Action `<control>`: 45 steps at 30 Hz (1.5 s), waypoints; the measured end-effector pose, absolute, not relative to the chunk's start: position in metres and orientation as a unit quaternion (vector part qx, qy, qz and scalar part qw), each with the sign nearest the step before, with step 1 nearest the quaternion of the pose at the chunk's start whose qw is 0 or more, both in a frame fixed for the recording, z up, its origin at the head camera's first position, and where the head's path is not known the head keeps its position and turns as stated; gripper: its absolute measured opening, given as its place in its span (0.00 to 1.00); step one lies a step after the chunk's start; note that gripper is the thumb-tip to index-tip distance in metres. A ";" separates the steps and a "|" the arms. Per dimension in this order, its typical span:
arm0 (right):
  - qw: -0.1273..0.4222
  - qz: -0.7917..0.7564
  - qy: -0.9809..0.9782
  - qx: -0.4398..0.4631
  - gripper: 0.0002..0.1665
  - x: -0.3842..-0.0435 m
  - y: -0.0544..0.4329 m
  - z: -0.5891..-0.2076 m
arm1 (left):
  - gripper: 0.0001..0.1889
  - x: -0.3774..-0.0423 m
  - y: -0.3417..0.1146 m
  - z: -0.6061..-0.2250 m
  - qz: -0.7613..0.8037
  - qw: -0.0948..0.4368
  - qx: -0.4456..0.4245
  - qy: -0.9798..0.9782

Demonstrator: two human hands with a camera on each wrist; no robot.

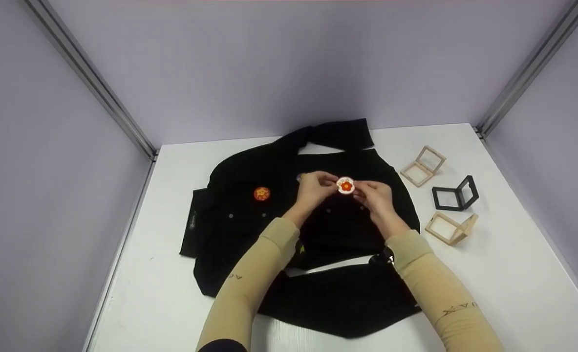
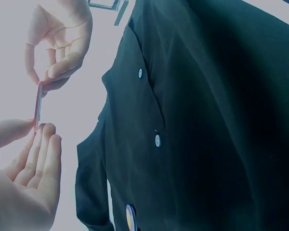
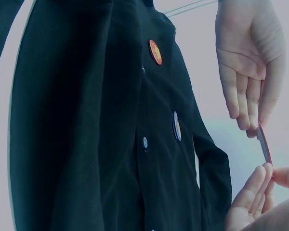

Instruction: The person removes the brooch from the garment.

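A round pin badge (image 1: 346, 185), white with a red-orange flower, is held up above a black buttoned jacket (image 1: 249, 244). My left hand (image 1: 314, 191) pinches its left edge between thumb and fingers. On the opposite edge, my right hand (image 1: 377, 198) pinches it the same way. The left wrist view shows the badge (image 2: 38, 106) edge-on between both hands. An orange badge with a yellow star-like shape (image 1: 262, 193) lies on the jacket. Another badge (image 3: 177, 126), blue-rimmed, sits on the jacket too; in the head view my left hand partly hides it.
On the white table (image 1: 513, 274), to the right of the jacket, stand a light wooden hinged frame (image 1: 434, 159), a black one (image 1: 447, 208) and another wooden one (image 1: 447, 239), all opened out. Pale walls (image 1: 289, 73) enclose the table at the back and sides.
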State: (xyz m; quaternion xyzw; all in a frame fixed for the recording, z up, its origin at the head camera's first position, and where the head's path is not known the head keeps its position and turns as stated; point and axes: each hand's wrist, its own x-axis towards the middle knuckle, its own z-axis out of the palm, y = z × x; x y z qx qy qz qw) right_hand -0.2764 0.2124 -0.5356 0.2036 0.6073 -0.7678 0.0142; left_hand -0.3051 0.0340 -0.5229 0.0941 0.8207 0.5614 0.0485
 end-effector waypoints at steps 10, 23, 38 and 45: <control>0.009 -0.780 0.589 0.210 0.14 -0.279 0.223 -0.534 | 0.10 -0.312 0.047 -0.520 0.531 0.052 0.091 0.841; -0.002 -0.788 0.574 0.222 0.17 -0.283 0.242 -0.527 | 0.10 -0.317 0.066 -0.514 0.526 0.050 0.100 0.843; -0.033 -0.798 0.547 0.252 0.13 -0.288 0.265 -0.524 | 0.11 -0.316 0.081 -0.512 0.505 0.076 0.108 0.853; -0.051 -0.808 0.524 0.265 0.11 -0.291 0.276 -0.524 | 0.13 -0.313 0.089 -0.515 0.511 0.090 0.115 0.847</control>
